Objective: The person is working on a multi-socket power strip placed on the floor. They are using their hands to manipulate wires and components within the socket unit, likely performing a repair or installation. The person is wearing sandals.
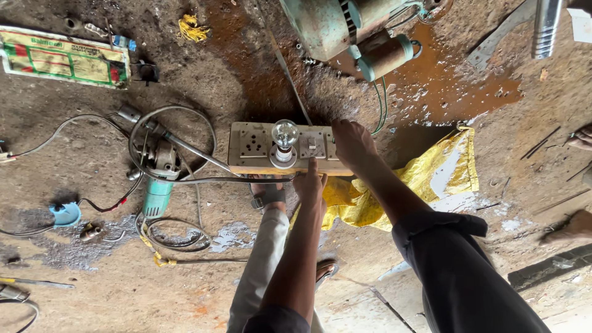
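A beige switchboard with sockets, switches and an upright clear bulb lies on the dirt floor. My left hand reaches in from below; its index finger is stretched out and touches the board just right of the bulb, and the other fingers are curled. My right hand, on an arm with a rolled dark sleeve, lies over the board's right end and grips it. My leg in light trousers and a sandalled foot sit just below the board.
A teal angle grinder with looped cables lies left of the board. A yellow plastic bag is at the right, a green motor above, with a wet rusty patch beside it. Other people's feet show at the right edge.
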